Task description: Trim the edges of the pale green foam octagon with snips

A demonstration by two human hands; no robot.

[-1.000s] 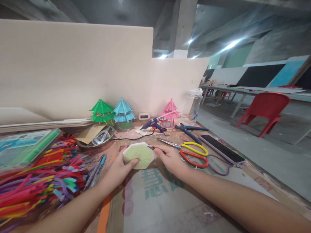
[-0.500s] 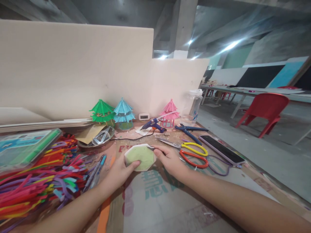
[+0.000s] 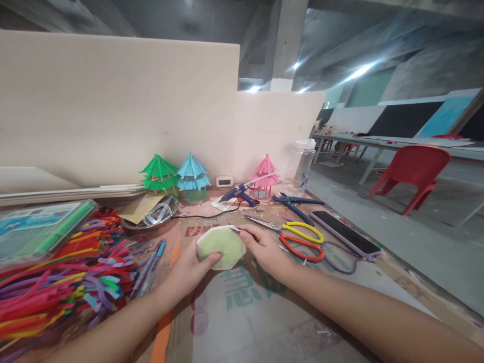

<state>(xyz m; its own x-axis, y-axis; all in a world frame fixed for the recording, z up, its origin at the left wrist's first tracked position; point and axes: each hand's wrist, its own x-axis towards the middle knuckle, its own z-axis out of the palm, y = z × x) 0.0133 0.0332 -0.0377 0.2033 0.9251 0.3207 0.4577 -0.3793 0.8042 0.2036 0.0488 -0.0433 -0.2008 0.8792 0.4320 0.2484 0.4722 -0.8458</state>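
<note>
Head view: left hand (image 3: 196, 262) pinches an octagon (image 3: 223, 247), mostly green already, white rim (image 3: 207, 232) uncovered. Right-hand fingers (image 3: 247, 236) pinch some dark tool (image 3: 235, 230), lol.

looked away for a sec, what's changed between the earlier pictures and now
The left hand and the green octagonal piece it holds shifted slightly right and toward the person. Nothing was let go. The right hand, scissors and phone stayed about where they were.

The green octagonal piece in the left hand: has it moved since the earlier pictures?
Yes, slightly: the green octagonal piece has shifted right and lower in the view, judged against the scissors, which stay in place.
</note>
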